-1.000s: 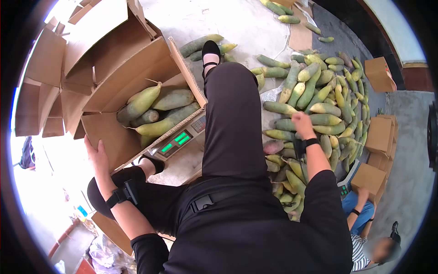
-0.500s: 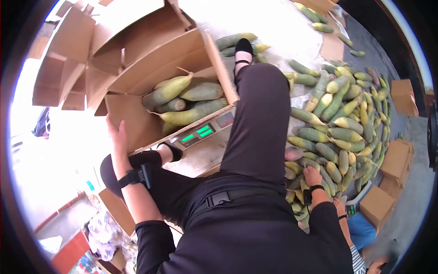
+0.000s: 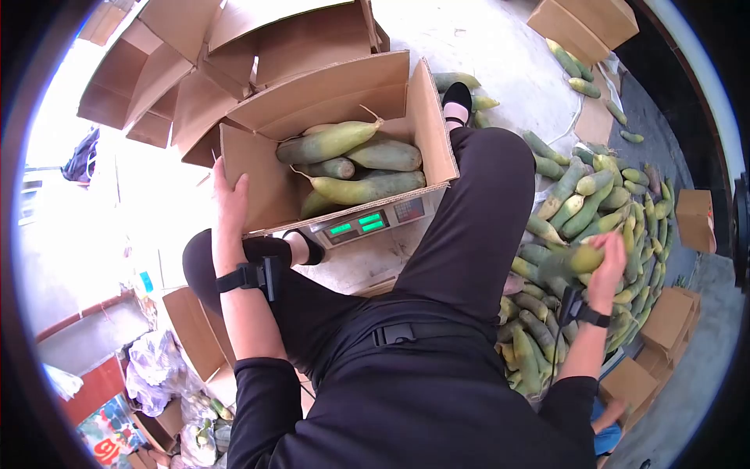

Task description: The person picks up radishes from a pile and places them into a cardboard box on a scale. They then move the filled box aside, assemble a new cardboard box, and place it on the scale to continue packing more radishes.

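Observation:
My left hand [image 3: 229, 199] is at the left end of an open cardboard box [image 3: 328, 94], its thumb over the wall and its fingers along the outside. Several green radishes [image 3: 387, 155] lie inside the box. The box sits on a digital scale [image 3: 367, 223] with lit green digits. Out to the right, my right hand [image 3: 611, 262] grips a green radish [image 3: 570, 262], slightly blurred, above a large heap of green radishes [image 3: 598, 207].
More cardboard boxes [image 3: 289, 43] stand beyond the filled one. Others [image 3: 664, 324] line the right side. A co-worker's arm [image 3: 609, 414] shows at lower right. Plastic bags [image 3: 152, 367] and a red-brown panel [image 3: 90, 387] lie at lower left.
My right hand has risen from the heap's near part and moved right and forward, now with a green radish in it. My left hand stays at the box. The view has shifted.

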Available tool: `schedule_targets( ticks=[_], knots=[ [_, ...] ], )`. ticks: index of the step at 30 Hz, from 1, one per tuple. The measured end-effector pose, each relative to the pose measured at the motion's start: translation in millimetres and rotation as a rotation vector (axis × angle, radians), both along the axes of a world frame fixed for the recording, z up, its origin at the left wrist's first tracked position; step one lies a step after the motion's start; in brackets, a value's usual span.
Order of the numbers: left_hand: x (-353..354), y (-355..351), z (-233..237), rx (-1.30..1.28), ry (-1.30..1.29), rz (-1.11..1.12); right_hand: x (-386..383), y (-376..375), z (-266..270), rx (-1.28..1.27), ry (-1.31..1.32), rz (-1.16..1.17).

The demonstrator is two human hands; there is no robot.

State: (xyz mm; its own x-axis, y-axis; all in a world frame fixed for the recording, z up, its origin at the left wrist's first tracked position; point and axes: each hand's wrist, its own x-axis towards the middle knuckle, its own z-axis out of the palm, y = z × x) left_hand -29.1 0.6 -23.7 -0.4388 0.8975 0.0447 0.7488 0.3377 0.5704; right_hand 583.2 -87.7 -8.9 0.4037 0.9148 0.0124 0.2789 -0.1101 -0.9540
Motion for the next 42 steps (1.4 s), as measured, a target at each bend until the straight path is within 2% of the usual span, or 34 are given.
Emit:
schedule_targets(
  ticks=[4,7,11,12,14,15,16,17,19,21,22,24,25,27,28,30,35,37,42],
  knots=[
    [0,-2,5,-0.027,-0.028,0.007,-45,64,98,0.299,-0.001,0.207],
    [-1,-2,4,0.008,-0.121,-0.012,-80,95,163,0.475,0.133,0.419],
    [-2,-3,3,-0.015,-0.018,-0.005,-125,134,200,0.597,0.233,0.682],
    [-1,-3,4,-0.031,0.001,0.003,-142,142,203,0.578,0.191,0.726],
    [0,-3,5,-0.045,0.019,0.012,-179,163,195,0.670,0.069,0.826],
    [0,-4,5,-0.046,0.027,0.010,-204,168,184,0.628,0.215,0.802],
    [1,-4,5,-0.046,0.035,0.008,-225,175,176,0.644,0.189,0.916],
    [3,-4,7,-0.044,0.036,0.010,-247,177,161,0.587,0.297,0.915],
    [7,-4,11,-0.087,0.050,0.031,-291,173,138,0.384,0.416,0.866],
    [7,-4,11,-0.085,0.069,0.025,-318,179,107,0.326,0.204,0.980],
    [7,-4,11,-0.087,0.087,0.014,-336,182,84,0.353,0.190,0.993],
    [14,-5,19,-0.095,0.086,0.021,-355,173,70,0.199,0.055,1.019],
    [17,-5,23,-0.101,0.083,0.025,-365,173,53,0.223,0.033,1.021],
    [18,-5,24,-0.117,0.087,0.030,-373,178,36,-0.034,-0.100,1.126],
    [17,-4,24,-0.128,0.090,0.036,-374,179,27,-0.036,-0.096,1.127],
    [13,-5,17,-0.095,0.110,0.027,-377,179,26,0.132,-0.214,1.097],
    [17,-2,22,-0.117,0.049,0.050,-339,188,50,0.063,-0.146,1.094],
    [13,-1,21,-0.095,0.057,0.032,-311,192,48,0.152,-0.044,1.009],
    [15,-2,25,-0.099,0.031,0.039,-217,182,70,0.100,0.054,0.676]
  ],
)
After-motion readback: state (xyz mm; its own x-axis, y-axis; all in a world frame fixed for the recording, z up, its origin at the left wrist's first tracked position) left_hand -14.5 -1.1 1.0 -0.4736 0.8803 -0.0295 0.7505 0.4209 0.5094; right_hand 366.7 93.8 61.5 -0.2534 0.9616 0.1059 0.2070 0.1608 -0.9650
